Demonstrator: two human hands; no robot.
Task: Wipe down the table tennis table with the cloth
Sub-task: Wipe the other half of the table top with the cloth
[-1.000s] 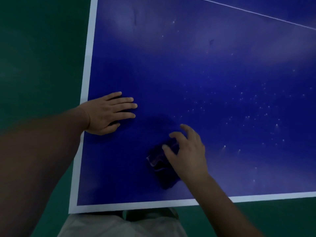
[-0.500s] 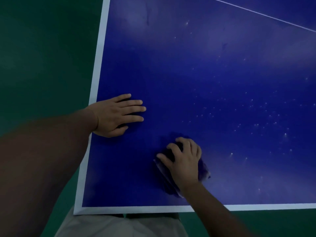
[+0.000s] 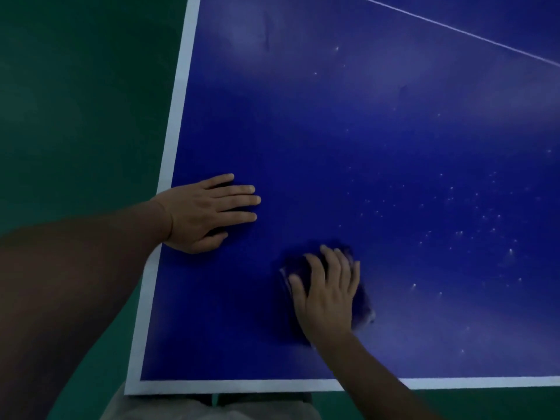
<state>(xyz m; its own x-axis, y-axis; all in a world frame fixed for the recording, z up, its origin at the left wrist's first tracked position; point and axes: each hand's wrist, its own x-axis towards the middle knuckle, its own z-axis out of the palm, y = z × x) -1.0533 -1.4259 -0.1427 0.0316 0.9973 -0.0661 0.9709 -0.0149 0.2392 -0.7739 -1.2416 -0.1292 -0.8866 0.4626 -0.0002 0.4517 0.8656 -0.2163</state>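
Nearby, left hand (image 3: 206,212) flat on table (image 3: 303,131), specks (image 3: 454,231) beside cloth (image 3: 362,304).

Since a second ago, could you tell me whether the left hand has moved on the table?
No. The left hand still rests flat with its wrist at the white side line; only the camera shifted.

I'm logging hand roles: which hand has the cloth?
The right hand, its fingers spread over the dark cloth; the left hand lies flat on the bare table by the side line.
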